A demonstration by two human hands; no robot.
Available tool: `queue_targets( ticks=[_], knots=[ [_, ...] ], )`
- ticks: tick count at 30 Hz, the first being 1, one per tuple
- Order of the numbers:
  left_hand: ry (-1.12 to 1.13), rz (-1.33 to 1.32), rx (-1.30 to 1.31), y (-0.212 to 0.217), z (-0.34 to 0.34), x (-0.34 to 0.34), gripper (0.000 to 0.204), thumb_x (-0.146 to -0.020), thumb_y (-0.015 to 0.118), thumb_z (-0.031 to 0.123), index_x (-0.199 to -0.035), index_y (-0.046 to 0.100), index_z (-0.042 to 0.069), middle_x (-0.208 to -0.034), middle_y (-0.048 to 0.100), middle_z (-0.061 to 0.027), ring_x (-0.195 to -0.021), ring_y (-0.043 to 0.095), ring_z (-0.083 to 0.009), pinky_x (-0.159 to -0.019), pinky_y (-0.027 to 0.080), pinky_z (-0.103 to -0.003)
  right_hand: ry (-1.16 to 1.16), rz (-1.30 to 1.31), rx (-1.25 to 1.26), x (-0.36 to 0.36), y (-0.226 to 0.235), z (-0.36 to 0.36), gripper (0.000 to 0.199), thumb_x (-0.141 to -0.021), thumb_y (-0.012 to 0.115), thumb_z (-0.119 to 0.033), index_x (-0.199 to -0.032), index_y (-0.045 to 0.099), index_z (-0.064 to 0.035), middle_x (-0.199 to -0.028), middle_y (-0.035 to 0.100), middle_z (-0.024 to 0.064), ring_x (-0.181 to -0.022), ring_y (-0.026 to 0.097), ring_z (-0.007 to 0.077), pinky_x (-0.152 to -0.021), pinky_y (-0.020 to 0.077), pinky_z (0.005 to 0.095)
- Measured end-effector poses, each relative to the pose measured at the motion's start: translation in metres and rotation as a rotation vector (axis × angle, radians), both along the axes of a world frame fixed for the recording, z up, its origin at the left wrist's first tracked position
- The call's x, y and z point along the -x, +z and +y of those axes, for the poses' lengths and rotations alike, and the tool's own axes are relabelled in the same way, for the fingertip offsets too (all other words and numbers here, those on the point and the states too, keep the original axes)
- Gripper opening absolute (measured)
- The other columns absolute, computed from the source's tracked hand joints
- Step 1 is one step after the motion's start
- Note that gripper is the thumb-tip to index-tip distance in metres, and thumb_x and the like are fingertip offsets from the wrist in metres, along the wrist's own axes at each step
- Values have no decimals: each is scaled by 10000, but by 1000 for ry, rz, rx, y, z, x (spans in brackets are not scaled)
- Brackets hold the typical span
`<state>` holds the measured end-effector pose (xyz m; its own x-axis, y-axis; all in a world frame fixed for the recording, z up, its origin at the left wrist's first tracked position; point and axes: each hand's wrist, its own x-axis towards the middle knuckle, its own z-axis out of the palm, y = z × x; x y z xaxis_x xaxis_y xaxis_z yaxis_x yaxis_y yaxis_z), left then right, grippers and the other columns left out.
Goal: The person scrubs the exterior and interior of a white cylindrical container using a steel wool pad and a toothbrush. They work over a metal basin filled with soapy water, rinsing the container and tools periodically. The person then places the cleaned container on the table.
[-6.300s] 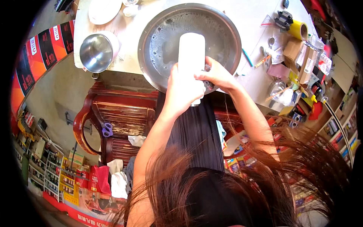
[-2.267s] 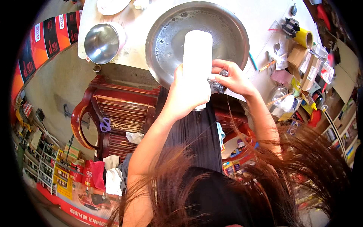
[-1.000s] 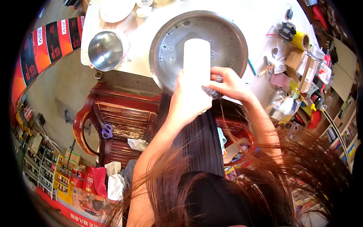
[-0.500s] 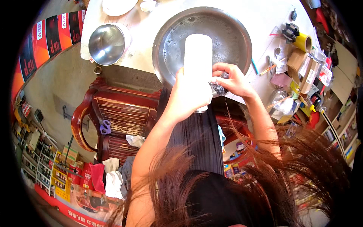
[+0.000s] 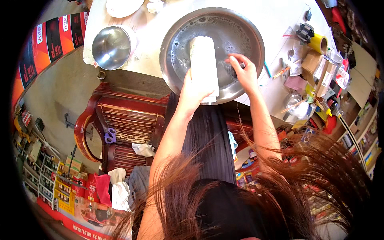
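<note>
My left hand (image 5: 189, 94) is closed around the lower part of a tall white cylinder, likely a bottle (image 5: 203, 66), tilted over a wide steel basin (image 5: 253, 44). Faint marks show along its side. To the right, my right hand (image 5: 245, 73) is closed on a steel wool scrubber (image 5: 231, 71), held low over the soapy water, apart from the bottle. Whether the scrubber dips into the water I cannot tell. Suds ring the inside of the basin.
A shiny steel bowl (image 5: 112, 47) and a white plate (image 5: 124, 6) are left of the basin on the white table (image 5: 148, 52). Yellow tape roll (image 5: 319, 43), cardboard box (image 5: 311, 64) and clutter crowd the right side. A red wooden chair (image 5: 128, 116) carries purple scissors (image 5: 110, 136).
My right hand has moved forward and away from the bottle, taking the scrubber over the water. The bottle has shifted slightly left and turned, showing marks on its side.
</note>
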<state>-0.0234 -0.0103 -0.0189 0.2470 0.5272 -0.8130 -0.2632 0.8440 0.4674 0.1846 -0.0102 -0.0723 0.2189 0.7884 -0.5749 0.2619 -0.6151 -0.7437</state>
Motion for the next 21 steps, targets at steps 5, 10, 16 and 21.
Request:
queue_targets(
  ticks=[5,10,16,21],
  knots=[
    [13,-100,53,-13,-5,-1,841,-770,697,42,-1504,286,46,-1357,506,-109,-1252,526,-219,-1049,460,-365,118,-522,-27,18,-62,-14,584,-849,753,-286,-1263,525,55,-1157,617,296,-1113,591,445,-965,462,478],
    [-5,-157,59,-21,-6,-2,878,-796,689,97,-1548,237,74,-1405,488,-111,-1277,513,-221,-1045,462,-358,-551,231,7,38,-56,-22,243,-929,642,-84,-1144,642,29,-1141,655,126,-1074,586,190,-953,451,320],
    [82,-107,70,-15,-6,-7,604,-1004,542,243,-1533,307,71,-1444,479,-109,-1299,504,-197,-1055,454,-342,4,-139,-226,75,73,-38,229,-930,604,-39,-1149,669,-42,-1281,618,105,-1241,531,256,-1090,378,397],
    [107,-92,63,-13,-8,-12,511,-1078,394,310,-1512,356,42,-1429,504,-111,-1287,518,-188,-1051,458,-339,177,-177,-331,73,71,-29,282,-974,544,-115,-1223,673,-91,-1425,522,127,-1427,338,351,-1168,267,465]
  ],
)
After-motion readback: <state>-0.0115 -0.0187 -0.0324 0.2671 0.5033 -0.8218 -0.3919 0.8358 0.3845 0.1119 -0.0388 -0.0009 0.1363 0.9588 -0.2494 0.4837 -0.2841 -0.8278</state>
